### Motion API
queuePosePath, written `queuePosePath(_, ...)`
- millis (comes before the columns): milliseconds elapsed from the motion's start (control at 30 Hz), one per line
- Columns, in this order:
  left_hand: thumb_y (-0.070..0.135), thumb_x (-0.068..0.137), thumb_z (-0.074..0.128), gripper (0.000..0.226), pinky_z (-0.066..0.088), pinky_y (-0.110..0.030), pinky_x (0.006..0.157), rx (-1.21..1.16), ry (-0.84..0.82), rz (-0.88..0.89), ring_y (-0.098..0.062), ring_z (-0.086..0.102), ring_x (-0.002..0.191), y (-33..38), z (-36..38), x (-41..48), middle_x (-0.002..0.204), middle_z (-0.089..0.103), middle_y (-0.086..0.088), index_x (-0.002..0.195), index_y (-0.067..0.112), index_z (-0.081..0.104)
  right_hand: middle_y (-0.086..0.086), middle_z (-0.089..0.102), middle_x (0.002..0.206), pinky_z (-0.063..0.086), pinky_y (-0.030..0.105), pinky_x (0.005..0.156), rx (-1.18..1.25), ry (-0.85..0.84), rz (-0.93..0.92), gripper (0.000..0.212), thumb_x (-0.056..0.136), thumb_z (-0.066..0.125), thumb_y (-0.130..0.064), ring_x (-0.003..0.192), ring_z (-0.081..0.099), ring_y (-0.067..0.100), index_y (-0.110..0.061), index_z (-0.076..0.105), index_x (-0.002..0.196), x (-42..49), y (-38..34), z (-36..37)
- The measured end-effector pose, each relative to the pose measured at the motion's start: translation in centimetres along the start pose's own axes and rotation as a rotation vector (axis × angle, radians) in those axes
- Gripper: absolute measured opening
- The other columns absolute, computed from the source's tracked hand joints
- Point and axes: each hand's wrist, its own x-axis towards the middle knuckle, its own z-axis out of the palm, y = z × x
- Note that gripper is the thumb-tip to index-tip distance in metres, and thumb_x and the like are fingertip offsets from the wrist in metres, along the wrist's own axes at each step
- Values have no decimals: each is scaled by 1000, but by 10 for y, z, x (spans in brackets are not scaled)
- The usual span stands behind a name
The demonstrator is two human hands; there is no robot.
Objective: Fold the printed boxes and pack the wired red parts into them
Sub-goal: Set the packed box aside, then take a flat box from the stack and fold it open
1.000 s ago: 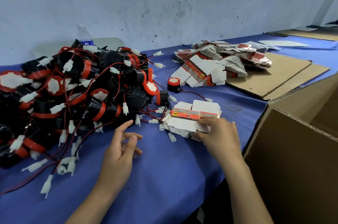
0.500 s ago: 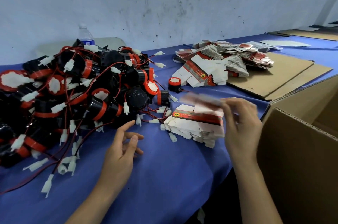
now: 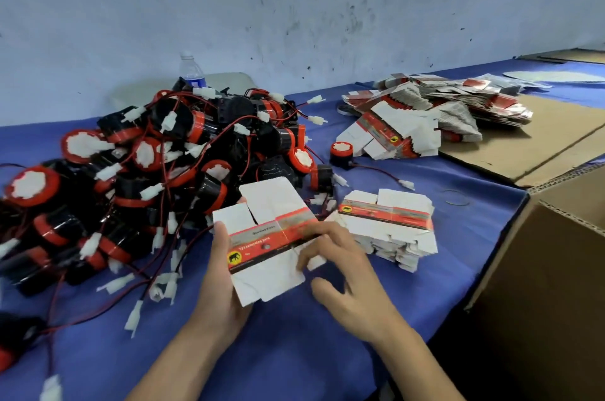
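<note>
A flat printed box blank [image 3: 262,223], white with a red band, is held above the blue table between both hands. My left hand [image 3: 222,276] grips its left edge, thumb on the printed face. My right hand [image 3: 343,273] pinches the right part of the red band with its fingertips. A small stack of flat box blanks [image 3: 389,223] lies just right of the held one. A big heap of black-and-red wired parts [image 3: 157,171] with white connectors covers the left of the table. One single wired red part [image 3: 341,154] stands apart behind the stack.
A larger pile of box blanks [image 3: 435,119] lies at the back right on a cardboard sheet [image 3: 537,142]. An open cardboard carton [image 3: 550,269] stands at the right edge. A water bottle [image 3: 191,71] stands behind the heap. A rubber band [image 3: 455,197] lies near the carton.
My right hand lifted one box blank off the small stack and brought it left. My left hand rose from the table and took hold of its left edge.
</note>
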Motion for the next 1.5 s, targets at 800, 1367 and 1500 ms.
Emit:
queuePosePath(800, 90, 46, 62, 126, 47, -48, 98, 518, 56, 363, -10, 52, 123, -13, 3, 0, 156, 24, 7, 143, 51, -8, -17, 65, 88, 46, 22, 72, 291, -141, 202, 28, 80, 67, -46, 82, 59, -1, -37, 60, 105, -13, -20, 38)
queuePosePath(1367, 9, 78, 77, 108, 23, -21, 114, 1319, -35, 845, -12, 15, 146, -5, -14, 5, 155, 10, 8, 145, 58, 8, -5, 62, 129, 55, 29, 74, 949, 34, 535, 59, 79, 56, -16, 115, 62, 21, -46, 52, 129, 6, 6, -14)
queuePosePath(1500, 53, 68, 73, 76, 28, -37, 109, 1289, -108, 805, -19, 11, 148, -13, -7, 3, 158, 3, 13, 134, 52, 35, 5, 53, 140, 50, 19, 88, 870, -21, 587, 46, 93, 53, -42, 127, 52, 21, -26, 53, 136, 9, -1, -20)
